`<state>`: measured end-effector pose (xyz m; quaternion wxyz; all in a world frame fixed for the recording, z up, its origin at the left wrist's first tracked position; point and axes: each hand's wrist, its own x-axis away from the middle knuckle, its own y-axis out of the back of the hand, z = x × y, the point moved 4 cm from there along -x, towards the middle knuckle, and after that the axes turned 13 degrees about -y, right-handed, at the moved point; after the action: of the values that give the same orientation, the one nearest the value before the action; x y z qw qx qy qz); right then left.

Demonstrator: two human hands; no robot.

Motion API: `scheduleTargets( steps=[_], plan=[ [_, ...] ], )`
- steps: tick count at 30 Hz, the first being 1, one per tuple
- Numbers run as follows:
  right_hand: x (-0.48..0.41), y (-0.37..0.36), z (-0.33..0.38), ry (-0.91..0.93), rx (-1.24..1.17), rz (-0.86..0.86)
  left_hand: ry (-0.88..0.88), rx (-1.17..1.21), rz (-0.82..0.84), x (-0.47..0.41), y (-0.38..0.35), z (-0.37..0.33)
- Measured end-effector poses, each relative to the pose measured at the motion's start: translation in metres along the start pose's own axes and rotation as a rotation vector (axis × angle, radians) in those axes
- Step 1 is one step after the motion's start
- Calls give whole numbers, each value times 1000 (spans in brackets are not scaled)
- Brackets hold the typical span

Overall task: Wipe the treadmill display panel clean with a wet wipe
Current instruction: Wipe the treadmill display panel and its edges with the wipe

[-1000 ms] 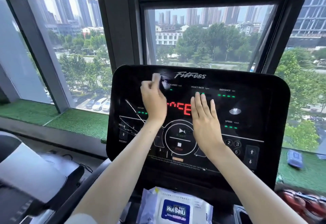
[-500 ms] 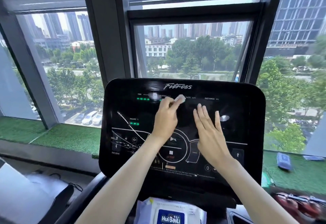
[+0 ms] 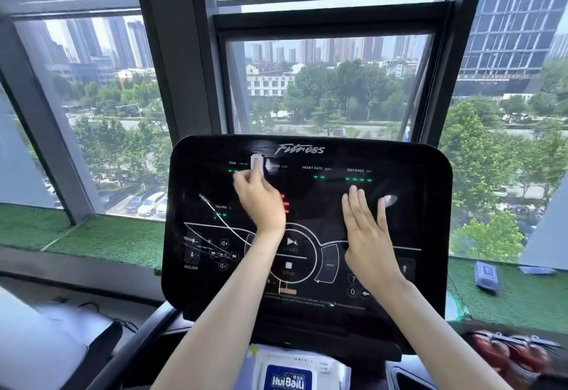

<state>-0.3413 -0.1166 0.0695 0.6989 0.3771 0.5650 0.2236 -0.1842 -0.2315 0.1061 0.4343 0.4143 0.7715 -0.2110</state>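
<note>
Left hand (image 3: pixel 258 202) is gripping a folded white wet wipe (image 3: pixel 257 165), fingers curled round it, and pressing it to the display panel (image 3: pixel 408 220) at upper left, between the TIME and CALORIES labels, near the top edge. Right hand (image 3: pixel 365 236) is lying flat at right-centre, fingers straight and close together, thumb apart. Bare black panel is showing left of the wipe and along the right edge. Wipe pack (image 3: pixel 289 371) is sitting just below the panel's lower edge.
</note>
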Motion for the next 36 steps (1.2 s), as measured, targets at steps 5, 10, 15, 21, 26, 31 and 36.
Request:
scheduleTargets(
  steps=[5,10,15,21,26,31,36],
  plan=[
    [1,2,-3,6,-28,14,-702,39,399,19,-17,-39],
    [1,-1,-2,6,-51,24,-37,2,-2,1,-6,-10],
    [1,1,-4,21,-50,17,-702,52,423,30,-30,-57],
    [1,1,-1,7,-47,27,-166,12,71,16,-21,-35],
    [1,-1,-4,15,-47,24,-682,51,420,28,-35,-56],
    [0,0,-2,0,-69,14,-234,12,115,14,-24,-37],
    [1,4,-4,17,-42,1,-716,64,471,28,-39,-67]
  ],
)
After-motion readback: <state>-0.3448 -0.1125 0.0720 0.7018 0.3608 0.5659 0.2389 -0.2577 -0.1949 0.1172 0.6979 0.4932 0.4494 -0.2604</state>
